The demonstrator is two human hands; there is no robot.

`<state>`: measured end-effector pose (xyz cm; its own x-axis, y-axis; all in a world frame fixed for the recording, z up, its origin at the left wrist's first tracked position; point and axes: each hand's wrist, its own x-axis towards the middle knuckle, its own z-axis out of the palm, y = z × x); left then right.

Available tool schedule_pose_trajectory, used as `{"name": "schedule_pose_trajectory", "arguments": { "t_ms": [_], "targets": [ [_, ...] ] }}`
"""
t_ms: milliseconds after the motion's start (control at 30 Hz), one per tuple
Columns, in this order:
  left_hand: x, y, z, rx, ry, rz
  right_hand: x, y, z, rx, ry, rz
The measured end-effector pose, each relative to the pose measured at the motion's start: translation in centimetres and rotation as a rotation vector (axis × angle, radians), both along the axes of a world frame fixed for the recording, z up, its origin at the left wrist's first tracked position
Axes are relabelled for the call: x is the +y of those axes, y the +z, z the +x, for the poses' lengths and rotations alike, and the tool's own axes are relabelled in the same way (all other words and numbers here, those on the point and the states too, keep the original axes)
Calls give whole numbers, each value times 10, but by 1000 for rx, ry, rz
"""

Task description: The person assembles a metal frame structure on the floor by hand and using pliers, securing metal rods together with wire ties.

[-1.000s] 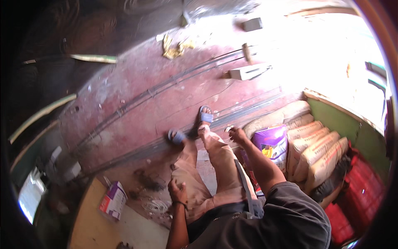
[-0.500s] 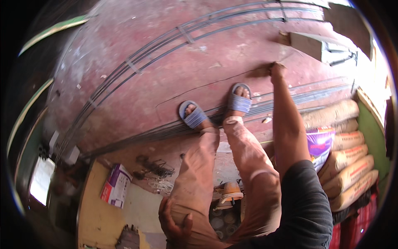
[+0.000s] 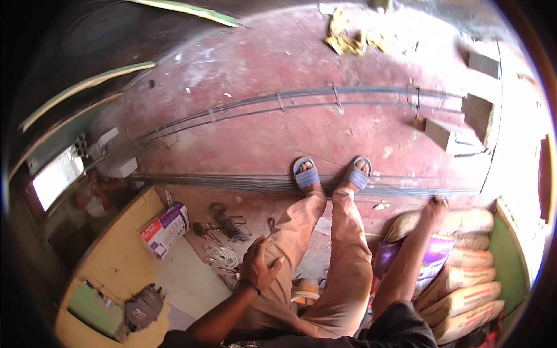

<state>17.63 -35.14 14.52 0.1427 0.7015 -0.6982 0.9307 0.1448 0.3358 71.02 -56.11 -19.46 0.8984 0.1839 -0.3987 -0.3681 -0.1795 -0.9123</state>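
My left hand (image 3: 260, 265) rests on my left thigh, thumb apart and fingers loosely spread, with nothing in it. Out to the right, my right hand (image 3: 436, 210) is held over the near bundle of long steel rods (image 3: 261, 184), close to the stacked sacks. Its fingers are curled, and whatever they may hold is too small and dark to make out. A thin wire or line (image 3: 328, 159) lies on the red floor between my sandalled feet. Beyond it stretches a rod frame (image 3: 249, 107) with cross ties.
Cement-like sacks (image 3: 464, 290) and a purple bag (image 3: 432, 255) stand at right. Concrete blocks (image 3: 439, 134) lie beyond. At left, a yellow board (image 3: 104, 255) bears a purple-white box (image 3: 165, 231) and a dark bag (image 3: 144, 307). Coiled white cable (image 3: 221, 255) lies near my left leg.
My right hand has drawn back from the floor beyond my feet toward the sacks. My left hand stays on my thigh. The view has shifted, bringing yellow cloth at the far side into sight.
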Motion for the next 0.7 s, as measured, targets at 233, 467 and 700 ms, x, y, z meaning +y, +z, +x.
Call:
{"name": "schedule_pose_trajectory", "arguments": {
  "t_ms": [233,467,700],
  "targets": [
    [38,0,-30,74,32,174,164,371,44,-204,314,39],
    [191,-138,42,-349,15,406,319,331,-52,-254,908,-480],
    [291,-277,127,-444,-627,665,247,53,-165,65,662,-156]
  ]
}}
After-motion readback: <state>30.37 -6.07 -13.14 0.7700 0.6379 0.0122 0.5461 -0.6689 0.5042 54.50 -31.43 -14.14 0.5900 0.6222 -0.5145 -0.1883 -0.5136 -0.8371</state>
